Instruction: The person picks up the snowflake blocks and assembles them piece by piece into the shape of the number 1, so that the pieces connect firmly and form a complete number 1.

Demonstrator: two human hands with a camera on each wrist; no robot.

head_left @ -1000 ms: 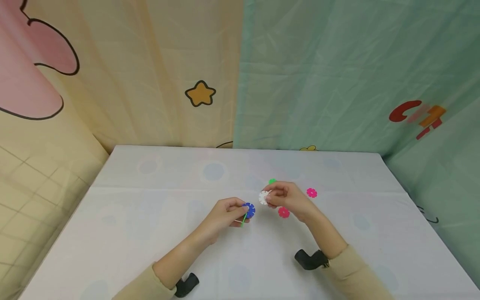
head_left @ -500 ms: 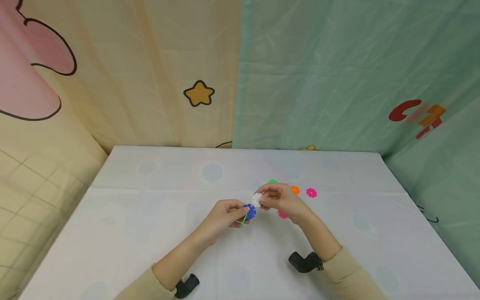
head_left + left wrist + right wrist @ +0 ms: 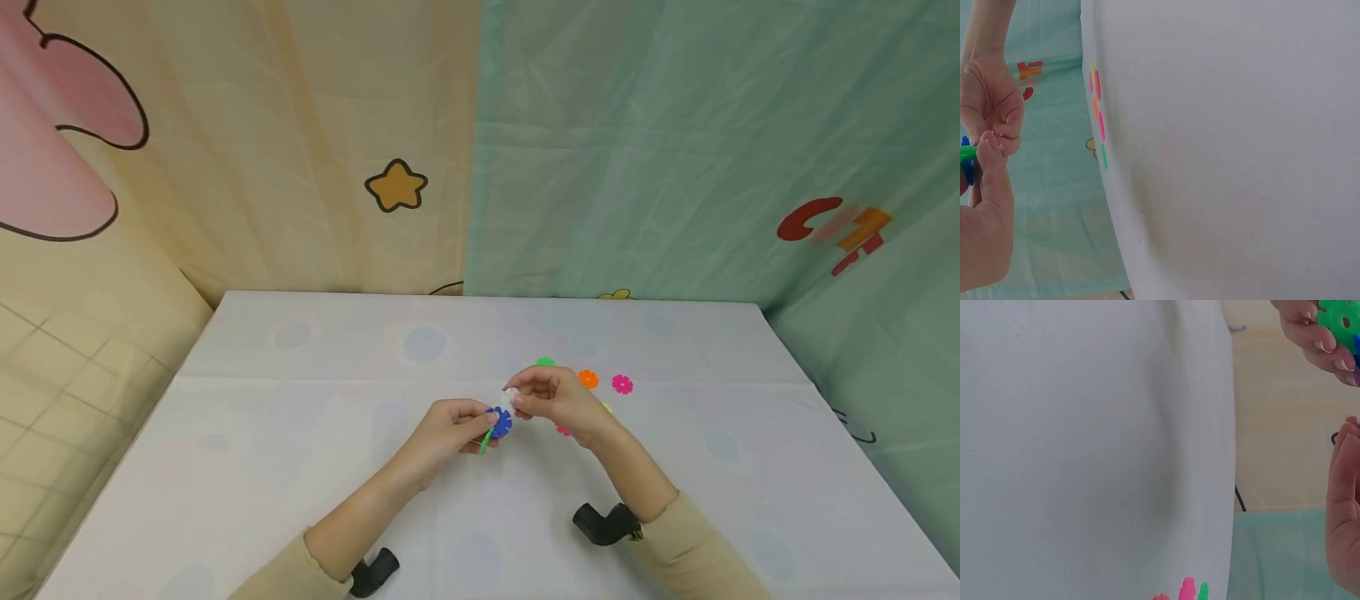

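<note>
Backdrop: a hanging fabric curtain [image 3: 630, 150], beige on one side and pale green on the other, stands behind the work. Before it is a table [image 3: 300, 483] under a white cloth printed with faint pale-blue dots.

Two forearms in beige cloth sleeves [image 3: 697, 542] reach in from the near edge; a black angled fitting [image 3: 606, 525] sits at each wrist.

Left hand [image 3: 452, 425]: thumb and fingers are clamped on a flat blue disc with a notched rim, apparently plastic [image 3: 502, 423]. The grip is at one side, presumably to leave the opposite rim exposed while steadying the piece. A bright green notched disc [image 3: 1339, 324] is at the same hand, edge-on in the head view and set crosswise to the blue one; the two appear joined, though the fingers hide most of the meeting point.

Right hand [image 3: 551, 398]: thumb and forefinger pinch a white notched disc [image 3: 507, 398] by its far side, probably to keep the fingertips out of the way of the facing edge. It is held just above the blue disc, rims meeting or nearly so; whether the notches engage cannot be told.

Loose on the cloth beyond the right hand: an orange disc [image 3: 588, 379], a pink disc [image 3: 622, 384] and a second green disc [image 3: 545, 362]. Others are partly covered by that hand.
</note>
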